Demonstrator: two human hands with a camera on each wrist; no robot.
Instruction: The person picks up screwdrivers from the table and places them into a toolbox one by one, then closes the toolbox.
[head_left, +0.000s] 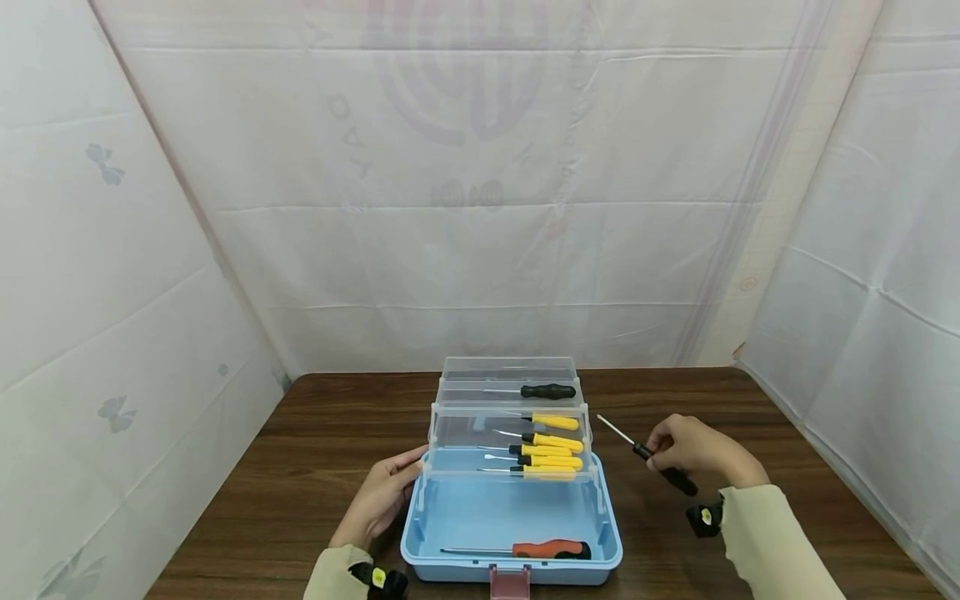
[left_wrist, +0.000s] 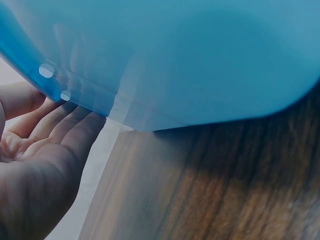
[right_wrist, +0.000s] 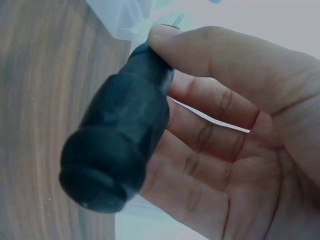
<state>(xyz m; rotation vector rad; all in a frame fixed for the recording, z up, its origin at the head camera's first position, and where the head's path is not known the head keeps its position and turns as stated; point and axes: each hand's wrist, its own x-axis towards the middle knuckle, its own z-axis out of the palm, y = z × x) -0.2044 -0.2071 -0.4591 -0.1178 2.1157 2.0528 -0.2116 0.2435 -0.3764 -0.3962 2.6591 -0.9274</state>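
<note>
My right hand (head_left: pixel 693 450) pinches a screwdriver (right_wrist: pixel 117 117) by its black handle, thumb on the collar. The screwdriver's shaft points toward the back left, just right of the toolbox. A light blue toolbox (head_left: pixel 618 533) stands with its clear tiered trays raised at the back. At its left side my left hand (head_left: pixel 382 496) touches the wall with fairly straight fingers, also seen in the left wrist view. Inside the toolbox, near the front, lies an orange and black screwdriver (head_left: pixel 551 549). Several yellow-handled screwdrivers (head_left: pixel 557 442) and a black-handled screwdriver (head_left: pixel 547 391) lie in the trays.
The toolbox rests on a dark wooden table (head_left: pixel 300 475). A reddish latch (head_left: pixel 510 583) hangs at its front. Whitish sheets (head_left: pixel 480 250) surround the table at the back and both sides.
</note>
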